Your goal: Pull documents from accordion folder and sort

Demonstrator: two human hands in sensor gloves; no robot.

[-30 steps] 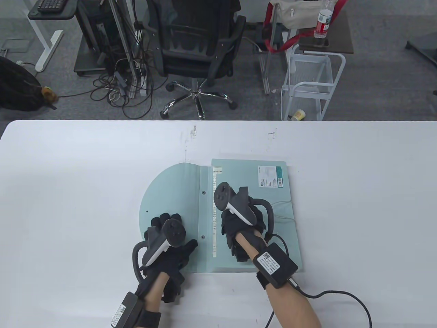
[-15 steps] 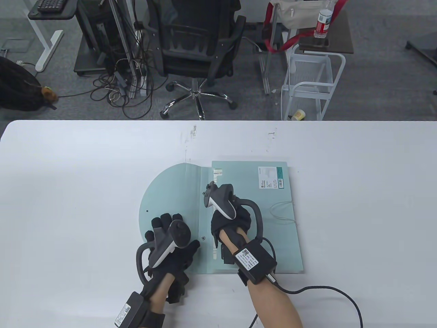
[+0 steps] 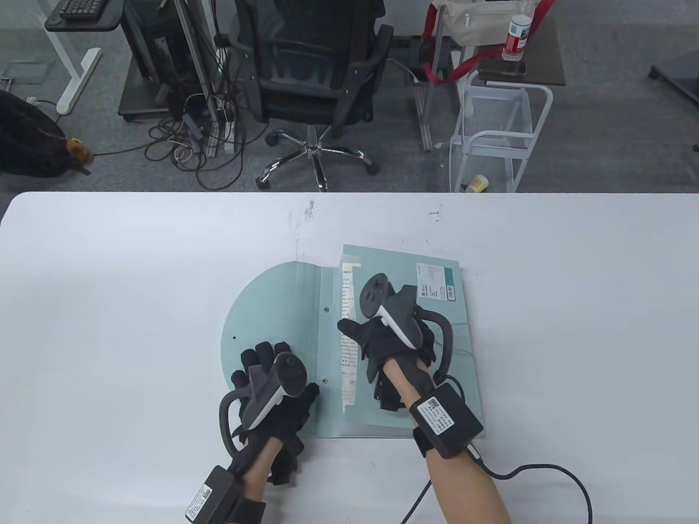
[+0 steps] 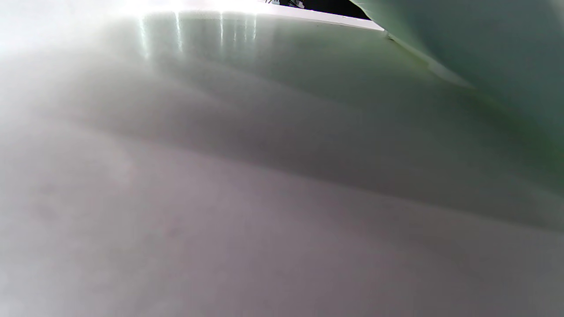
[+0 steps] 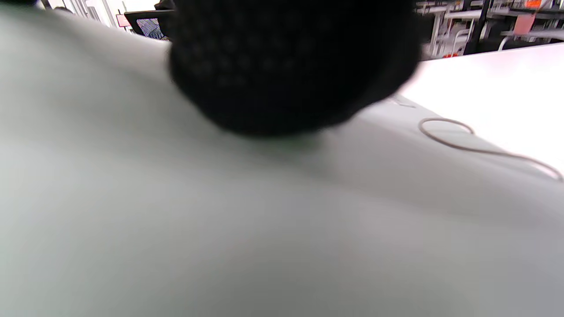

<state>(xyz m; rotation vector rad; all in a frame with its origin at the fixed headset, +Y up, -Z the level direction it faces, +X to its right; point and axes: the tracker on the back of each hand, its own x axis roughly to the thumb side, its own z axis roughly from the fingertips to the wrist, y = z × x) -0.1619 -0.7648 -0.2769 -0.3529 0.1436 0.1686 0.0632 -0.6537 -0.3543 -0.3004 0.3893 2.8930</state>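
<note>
The accordion folder [image 3: 382, 338] lies on the table [image 3: 109, 305], its opened flap [image 3: 267, 305] spread out to its left. The left hand [image 3: 270, 393] rests on that flap, and the right hand [image 3: 390, 349] on the folder's body, just right of the document edges [image 3: 347, 338] at its mouth. Behind the folder, past the table's far edge, stands an office chair [image 3: 311, 71].

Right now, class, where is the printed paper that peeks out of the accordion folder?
In the table view the printed paper shows as a narrow strip at the accordion folder mouth, just right of the open flap, under the right hand thumb.
</note>
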